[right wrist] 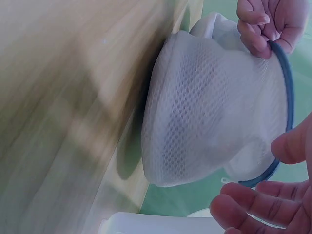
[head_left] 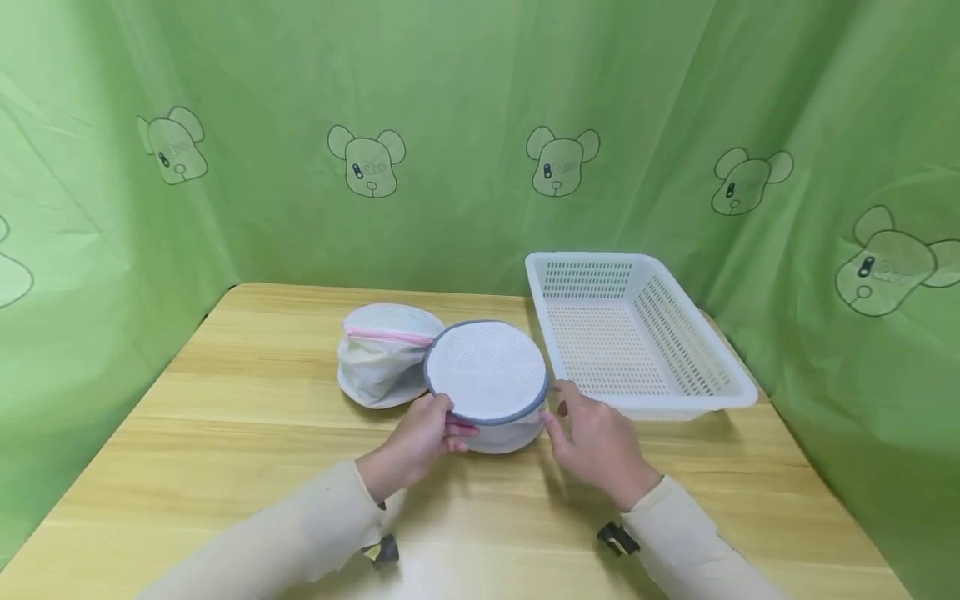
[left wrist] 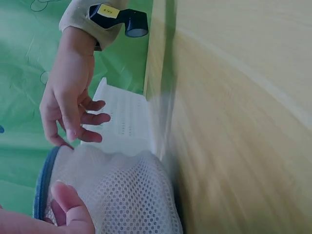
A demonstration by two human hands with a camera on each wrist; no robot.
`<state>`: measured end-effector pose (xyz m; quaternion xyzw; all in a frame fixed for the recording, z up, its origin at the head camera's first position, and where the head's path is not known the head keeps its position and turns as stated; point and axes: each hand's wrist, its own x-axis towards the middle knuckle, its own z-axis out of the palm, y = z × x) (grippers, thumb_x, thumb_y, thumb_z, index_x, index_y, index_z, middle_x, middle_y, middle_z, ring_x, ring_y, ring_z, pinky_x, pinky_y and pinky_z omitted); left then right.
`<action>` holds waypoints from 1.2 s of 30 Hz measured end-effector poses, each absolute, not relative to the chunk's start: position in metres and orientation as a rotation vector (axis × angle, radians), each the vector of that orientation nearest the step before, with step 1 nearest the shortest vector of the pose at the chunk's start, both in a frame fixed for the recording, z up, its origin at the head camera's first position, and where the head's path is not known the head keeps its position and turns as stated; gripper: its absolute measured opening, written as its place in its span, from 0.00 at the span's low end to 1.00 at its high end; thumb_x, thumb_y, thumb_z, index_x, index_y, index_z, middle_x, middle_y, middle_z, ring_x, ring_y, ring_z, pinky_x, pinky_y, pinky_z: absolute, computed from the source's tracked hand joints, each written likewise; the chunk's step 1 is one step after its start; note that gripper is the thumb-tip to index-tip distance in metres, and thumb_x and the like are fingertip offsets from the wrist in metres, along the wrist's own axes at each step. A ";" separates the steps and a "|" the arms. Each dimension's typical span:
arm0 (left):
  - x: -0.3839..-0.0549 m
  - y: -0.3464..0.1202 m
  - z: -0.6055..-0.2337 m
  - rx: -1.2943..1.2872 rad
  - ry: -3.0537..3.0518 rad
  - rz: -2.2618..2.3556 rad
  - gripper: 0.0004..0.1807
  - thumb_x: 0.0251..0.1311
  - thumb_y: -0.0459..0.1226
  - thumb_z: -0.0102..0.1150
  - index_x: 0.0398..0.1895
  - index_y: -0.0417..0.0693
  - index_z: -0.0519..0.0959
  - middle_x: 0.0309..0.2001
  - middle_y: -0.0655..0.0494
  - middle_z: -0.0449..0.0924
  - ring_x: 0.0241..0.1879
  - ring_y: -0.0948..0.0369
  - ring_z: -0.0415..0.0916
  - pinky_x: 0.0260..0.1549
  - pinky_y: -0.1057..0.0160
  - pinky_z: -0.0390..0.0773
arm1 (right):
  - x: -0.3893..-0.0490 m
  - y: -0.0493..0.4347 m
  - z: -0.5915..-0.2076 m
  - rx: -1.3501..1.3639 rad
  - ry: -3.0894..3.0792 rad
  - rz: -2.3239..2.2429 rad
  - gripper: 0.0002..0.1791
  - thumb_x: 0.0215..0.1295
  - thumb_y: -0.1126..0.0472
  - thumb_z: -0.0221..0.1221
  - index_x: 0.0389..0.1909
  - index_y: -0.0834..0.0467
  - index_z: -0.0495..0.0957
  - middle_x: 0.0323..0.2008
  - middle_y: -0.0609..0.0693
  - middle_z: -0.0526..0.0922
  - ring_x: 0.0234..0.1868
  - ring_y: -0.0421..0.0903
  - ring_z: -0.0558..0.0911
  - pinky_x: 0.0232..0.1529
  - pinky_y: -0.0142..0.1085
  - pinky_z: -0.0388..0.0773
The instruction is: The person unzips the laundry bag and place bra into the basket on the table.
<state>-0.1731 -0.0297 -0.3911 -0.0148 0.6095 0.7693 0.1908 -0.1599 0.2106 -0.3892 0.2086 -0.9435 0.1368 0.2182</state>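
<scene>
A round white mesh laundry bag (head_left: 489, 370) with a blue-grey zipped rim stands on the table, its flat top facing up. My left hand (head_left: 420, 437) pinches the rim at the near left, as the right wrist view also shows (right wrist: 273, 22). At the rim's right side is my right hand (head_left: 598, 437), its index finger touching the edge and its other fingers loosely bent. In the right wrist view, the right thumb (right wrist: 292, 146) lies close against the rim. Behind the left hand sits a second white mesh bag (head_left: 382, 362), partly crumpled, with a pink zipper.
A white slotted plastic basket (head_left: 667, 402) stands at the right back of the wooden table (head_left: 247, 400), close to the round bag. Green curtains (head_left: 465, 225) printed with bear heads hang behind and on both sides.
</scene>
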 end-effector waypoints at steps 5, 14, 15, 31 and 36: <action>-0.179 -0.033 -0.389 -0.098 1.682 2.199 0.20 0.64 0.31 0.28 0.57 0.27 0.57 0.34 0.41 0.74 0.30 0.57 0.74 0.25 0.69 0.75 | -0.161 0.213 -0.390 0.576 -2.597 0.402 0.22 0.61 0.60 0.59 0.52 0.68 0.71 0.29 0.56 0.84 0.13 0.37 0.68 0.12 0.29 0.65; -0.194 -0.049 -0.391 -0.054 1.634 2.263 0.25 0.61 0.31 0.29 0.59 0.24 0.59 0.24 0.51 0.72 0.22 0.61 0.69 0.23 0.68 0.73 | -0.163 0.209 -0.388 0.574 -2.584 0.434 0.21 0.63 0.65 0.58 0.54 0.70 0.70 0.27 0.56 0.83 0.20 0.48 0.80 0.18 0.40 0.77; -0.196 -0.052 -0.392 -0.044 1.636 2.260 0.24 0.60 0.32 0.29 0.57 0.24 0.61 0.24 0.51 0.72 0.22 0.61 0.69 0.24 0.67 0.72 | -0.163 0.209 -0.388 0.579 -2.585 0.437 0.21 0.63 0.65 0.58 0.55 0.71 0.70 0.26 0.56 0.83 0.21 0.49 0.80 0.20 0.40 0.78; -0.211 -0.064 -0.397 0.051 1.657 2.149 0.30 0.59 0.35 0.29 0.63 0.26 0.60 0.38 0.45 0.75 0.30 0.60 0.74 0.28 0.66 0.74 | -0.165 0.203 -0.391 0.687 -2.560 0.496 0.08 0.65 0.70 0.57 0.43 0.67 0.75 0.21 0.46 0.72 0.20 0.41 0.72 0.21 0.35 0.74; -0.212 -0.065 -0.395 0.035 1.703 2.143 0.17 0.62 0.34 0.31 0.47 0.33 0.67 0.22 0.54 0.70 0.17 0.65 0.60 0.15 0.71 0.57 | -0.167 0.202 -0.391 0.681 -2.549 0.495 0.05 0.64 0.70 0.57 0.29 0.60 0.73 0.20 0.44 0.67 0.20 0.40 0.67 0.19 0.31 0.68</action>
